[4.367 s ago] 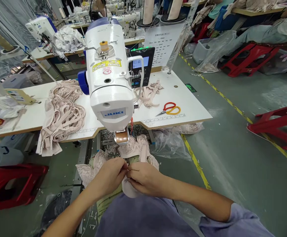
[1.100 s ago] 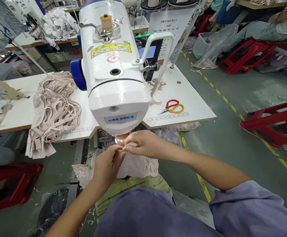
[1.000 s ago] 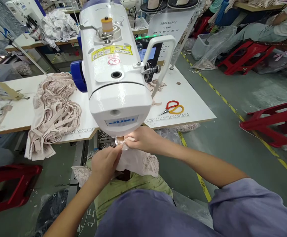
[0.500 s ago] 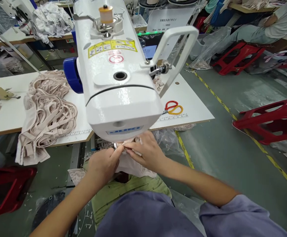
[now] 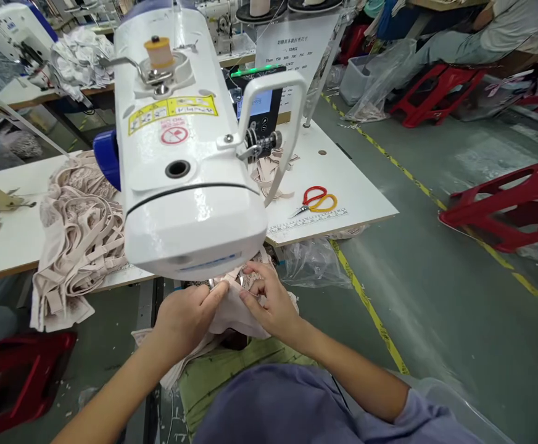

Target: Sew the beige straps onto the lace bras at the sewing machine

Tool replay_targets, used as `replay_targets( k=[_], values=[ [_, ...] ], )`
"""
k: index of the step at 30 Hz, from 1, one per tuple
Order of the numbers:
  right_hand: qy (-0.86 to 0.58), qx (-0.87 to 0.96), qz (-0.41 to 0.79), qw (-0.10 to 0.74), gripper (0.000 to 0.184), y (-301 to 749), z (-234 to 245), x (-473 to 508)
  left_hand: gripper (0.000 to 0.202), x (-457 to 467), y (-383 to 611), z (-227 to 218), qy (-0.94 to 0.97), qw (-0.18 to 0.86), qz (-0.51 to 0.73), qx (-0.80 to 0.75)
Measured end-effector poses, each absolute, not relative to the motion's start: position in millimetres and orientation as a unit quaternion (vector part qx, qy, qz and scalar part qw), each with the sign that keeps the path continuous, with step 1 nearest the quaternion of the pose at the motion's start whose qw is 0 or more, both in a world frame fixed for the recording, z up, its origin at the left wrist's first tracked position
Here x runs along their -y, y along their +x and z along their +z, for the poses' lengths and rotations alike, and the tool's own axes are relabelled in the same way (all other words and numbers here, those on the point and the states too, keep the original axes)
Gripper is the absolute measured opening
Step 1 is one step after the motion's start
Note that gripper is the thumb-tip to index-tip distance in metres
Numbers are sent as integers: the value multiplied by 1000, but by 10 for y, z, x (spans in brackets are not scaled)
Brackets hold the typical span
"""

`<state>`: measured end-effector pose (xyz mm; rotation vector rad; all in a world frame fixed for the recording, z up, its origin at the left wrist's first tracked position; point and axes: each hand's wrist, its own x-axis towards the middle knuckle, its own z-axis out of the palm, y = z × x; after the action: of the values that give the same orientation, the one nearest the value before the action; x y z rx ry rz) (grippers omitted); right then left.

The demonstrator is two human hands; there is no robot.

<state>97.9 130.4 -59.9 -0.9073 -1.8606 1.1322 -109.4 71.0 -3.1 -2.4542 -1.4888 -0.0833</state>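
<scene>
A white sewing machine [image 5: 181,160] fills the middle of the view, its head hanging over my hands. My left hand [image 5: 186,314] is closed on a pale pink lace garment piece [image 5: 234,311] just under the machine's front end. My right hand [image 5: 269,302] pinches the same piece from the right, fingertips close to the needle area, which the machine head hides. The fabric drapes down over my lap.
A heap of beige straps and lace pieces [image 5: 81,228] lies on the white table [image 5: 343,185] left of the machine. Red and yellow scissors [image 5: 315,200] lie to the right. Red plastic stools [image 5: 504,206] stand on the floor; another person sits at the far right.
My hands have risen from my lap to just under the machine head, carrying the lace piece. The camera has leaned closer over the machine.
</scene>
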Motion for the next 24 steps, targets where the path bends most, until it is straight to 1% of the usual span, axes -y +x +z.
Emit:
replay_targets(
  k=[2, 4, 8, 11, 15, 19, 24],
  values=[
    [-344, 754, 423, 367, 39, 978, -525, -1359, 37, -657, -961, -25, -828, 143, -34, 542],
    [-328, 787, 394, 343, 33, 977, -417, -1463, 37, -627, -839, -19, -808, 147, -38, 570],
    [-315, 810, 366, 332, 30, 970, -277, -1694, 34, -635, -672, -21, -778, 157, -42, 607],
    [-311, 814, 379, 312, 27, 955, -238, -1832, 28, -664, -621, -31, -760, 170, -54, 625],
    [-302, 810, 423, 271, 28, 920, -162, -1973, 23, -688, -588, -33, -743, 186, -63, 640],
    [-277, 809, 438, 276, 33, 882, -102, -2067, 21, -699, -552, -23, -732, 197, -70, 648],
    [-261, 805, 463, 265, 35, 855, -75, -2135, 24, -697, -518, -24, -726, 201, -67, 655]
  ],
)
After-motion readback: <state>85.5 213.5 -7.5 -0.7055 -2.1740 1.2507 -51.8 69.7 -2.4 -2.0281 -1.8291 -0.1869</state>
